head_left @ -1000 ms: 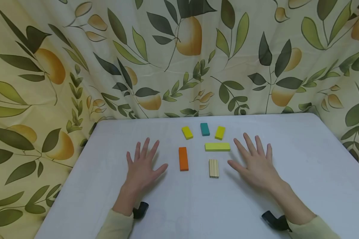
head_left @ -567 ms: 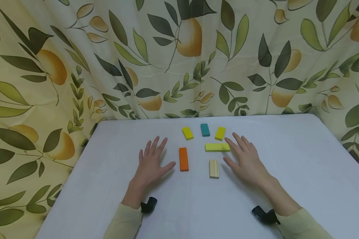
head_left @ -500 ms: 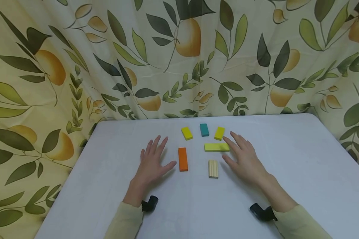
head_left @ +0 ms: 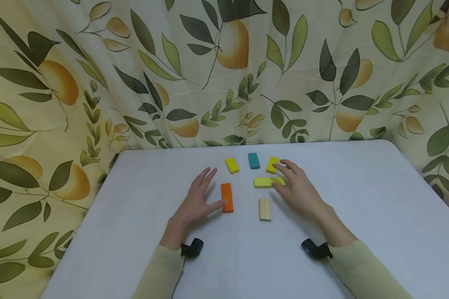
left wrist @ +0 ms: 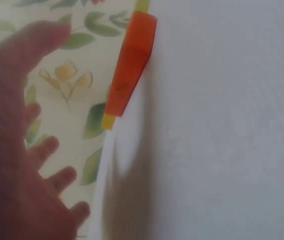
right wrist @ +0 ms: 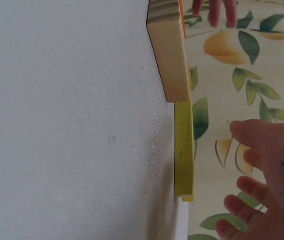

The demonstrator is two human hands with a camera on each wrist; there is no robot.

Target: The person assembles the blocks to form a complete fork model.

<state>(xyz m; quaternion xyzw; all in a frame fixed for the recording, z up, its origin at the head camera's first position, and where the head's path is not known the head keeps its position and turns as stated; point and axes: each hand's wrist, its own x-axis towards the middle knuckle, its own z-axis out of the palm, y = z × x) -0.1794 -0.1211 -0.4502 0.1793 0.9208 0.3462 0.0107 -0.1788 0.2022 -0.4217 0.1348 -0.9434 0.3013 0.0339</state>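
Observation:
My left hand hovers beside an orange block, fingers spread, its thumb overlapping the block's edge in the head view. The left wrist view shows a gap between the hand and the orange block. Over on the right, my right hand is held above the end of a long lime-yellow block, its thumb and index partly covering it and a small yellow block. In the right wrist view the fingers stand apart from the lime-yellow block. Neither hand holds anything.
A striped natural-wood block lies between the hands, nearer the person. Farther back lie a teal block and another small yellow block. The white table ends at a leaf-and-fruit patterned curtain.
Both hands have moved inward toward the blocks, the left going right and the right going left. Their fingers are less widely spread than before. The blocks have stayed in place.

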